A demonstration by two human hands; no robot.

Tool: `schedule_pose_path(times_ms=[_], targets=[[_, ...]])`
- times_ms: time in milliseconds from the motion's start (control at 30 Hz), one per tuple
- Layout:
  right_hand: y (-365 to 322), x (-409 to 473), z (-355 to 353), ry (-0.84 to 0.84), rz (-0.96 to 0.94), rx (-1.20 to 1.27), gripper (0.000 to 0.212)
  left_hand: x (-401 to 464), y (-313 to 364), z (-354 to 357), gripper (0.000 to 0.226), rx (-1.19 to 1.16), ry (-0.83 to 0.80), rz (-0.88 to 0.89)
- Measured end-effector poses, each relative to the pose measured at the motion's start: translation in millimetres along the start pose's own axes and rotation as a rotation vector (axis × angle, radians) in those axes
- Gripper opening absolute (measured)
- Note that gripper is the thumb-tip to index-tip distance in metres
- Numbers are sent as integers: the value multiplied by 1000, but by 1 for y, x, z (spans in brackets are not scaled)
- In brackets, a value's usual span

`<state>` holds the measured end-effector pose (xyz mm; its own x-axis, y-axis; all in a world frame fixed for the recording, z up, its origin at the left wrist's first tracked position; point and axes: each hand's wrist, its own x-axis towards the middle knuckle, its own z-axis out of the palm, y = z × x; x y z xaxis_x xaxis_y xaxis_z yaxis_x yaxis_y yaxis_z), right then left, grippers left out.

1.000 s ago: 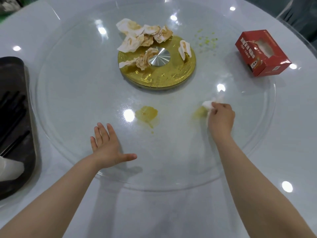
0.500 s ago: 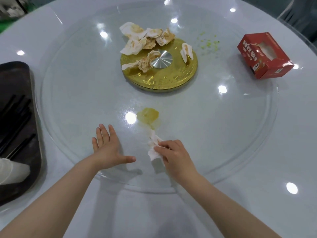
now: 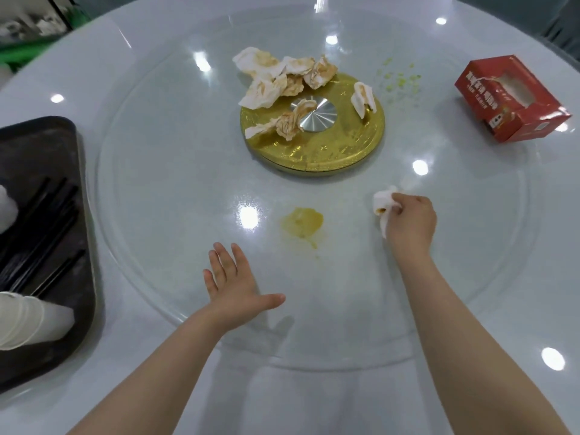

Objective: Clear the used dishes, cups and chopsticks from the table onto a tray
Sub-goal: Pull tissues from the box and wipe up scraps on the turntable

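Glass turntable carries a gold hub strewn with stained napkins. Near the hub, the right hand clenches a tissue beside a yellow spill. Nearer still, the left hand lies flat, fingers released. Far left of the hub, a dark tray holds chopsticks and cups.

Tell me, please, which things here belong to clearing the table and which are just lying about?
Job: tray, chopsticks, cups, right hand gripping a tissue.
Lying about: tissue box, used tissues, yellow spill, gold hub.
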<state>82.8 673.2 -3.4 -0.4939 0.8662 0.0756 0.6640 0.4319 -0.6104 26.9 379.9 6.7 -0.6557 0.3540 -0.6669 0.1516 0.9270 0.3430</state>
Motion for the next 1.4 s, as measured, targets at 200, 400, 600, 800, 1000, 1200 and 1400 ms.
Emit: schedule_pose_path(times_ms=[200, 400, 600, 800, 1000, 1200, 1400], targets=[[-67, -23, 48, -196, -269, 43, 33, 0, 9, 12, 129, -84, 16, 34], [-100, -51, 65, -427, -520, 35, 36, -1, 13, 18, 129, -94, 45, 17], [-80, -96, 40, -395, -844, 13, 22, 0, 10, 15, 127, -93, 90, 0], [-29, -144, 2, -446, -891, 22, 33, -5, 9, 13, 120, -118, 137, 18], [-4, -99, -19, -362, -840, -106, 29, -11, 16, 21, 112, -155, 178, 40], [-18, -39, 3, -183, -316, -160, 33, -22, 8, 25, 98, -34, 266, 118], [-39, -40, 25, -105, -186, -156, 40, -33, 3, 9, 69, -220, 333, 165]])
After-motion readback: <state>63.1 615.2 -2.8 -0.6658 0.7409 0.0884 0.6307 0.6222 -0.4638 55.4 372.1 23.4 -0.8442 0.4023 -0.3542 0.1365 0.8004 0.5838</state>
